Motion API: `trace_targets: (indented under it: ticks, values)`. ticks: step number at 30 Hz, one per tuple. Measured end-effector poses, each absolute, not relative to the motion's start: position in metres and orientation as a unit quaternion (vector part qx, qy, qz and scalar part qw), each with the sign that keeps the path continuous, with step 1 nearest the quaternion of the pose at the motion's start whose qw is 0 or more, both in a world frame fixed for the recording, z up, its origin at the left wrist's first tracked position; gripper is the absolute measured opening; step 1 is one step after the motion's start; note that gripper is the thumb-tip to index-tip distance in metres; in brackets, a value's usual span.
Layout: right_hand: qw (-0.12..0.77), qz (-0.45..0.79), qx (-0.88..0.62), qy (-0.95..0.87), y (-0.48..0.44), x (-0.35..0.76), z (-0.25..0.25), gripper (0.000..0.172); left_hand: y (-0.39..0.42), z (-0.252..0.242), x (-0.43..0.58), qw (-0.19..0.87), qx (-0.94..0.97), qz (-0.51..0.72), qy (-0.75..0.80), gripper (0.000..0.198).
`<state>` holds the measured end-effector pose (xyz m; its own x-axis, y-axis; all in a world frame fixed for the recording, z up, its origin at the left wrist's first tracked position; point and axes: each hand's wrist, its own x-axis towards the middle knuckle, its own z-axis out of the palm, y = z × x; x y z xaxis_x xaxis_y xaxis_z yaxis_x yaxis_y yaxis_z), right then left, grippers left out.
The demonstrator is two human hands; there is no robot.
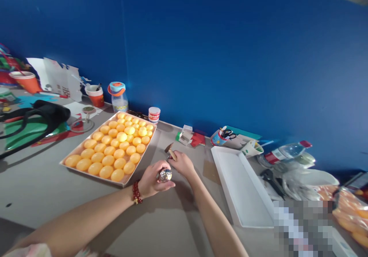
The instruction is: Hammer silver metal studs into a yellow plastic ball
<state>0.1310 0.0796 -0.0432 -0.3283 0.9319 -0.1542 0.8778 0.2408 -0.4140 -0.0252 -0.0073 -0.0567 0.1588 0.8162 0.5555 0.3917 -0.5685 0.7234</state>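
Note:
My left hand (152,180) is closed around a shiny silver ball (165,175), whose faceted top shows between the thumb and fingers. A red bead bracelet is on that wrist. Just beyond the ball, my right hand (182,164) is closed on a small tool with a wooden handle (173,155). A dark, pointed flat piece (169,148) shows at the tool's far side; its exact kind is unclear. To the left of both hands stands a shallow box (65,166) filled with rows of orange balls (108,160).
An empty-looking white box lid (244,190) lies to the right. Behind it are a cup with scissors (219,138) and a tipped plastic bottle (284,153). Along the blue wall stand a small tub (154,114), a lidded bottle (118,100) and paper cups (96,96). Black straps (51,113) lie left.

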Motion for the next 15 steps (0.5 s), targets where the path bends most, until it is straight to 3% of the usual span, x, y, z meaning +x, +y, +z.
trace_targets:
  ticks: [7, 15]
  values:
    - [0.097, 0.243, -0.587, -0.766, 0.078, 0.13, -0.039, 0.012, -0.008, -0.058, -0.026, 0.2, 0.748, 0.497, 0.391, 0.036]
    - [0.184, 0.38, -0.571, -0.704, 0.069, 0.148, -0.024, 0.005, -0.007, -0.06, -0.028, 0.315, 0.718, 0.481, 0.391, 0.031]
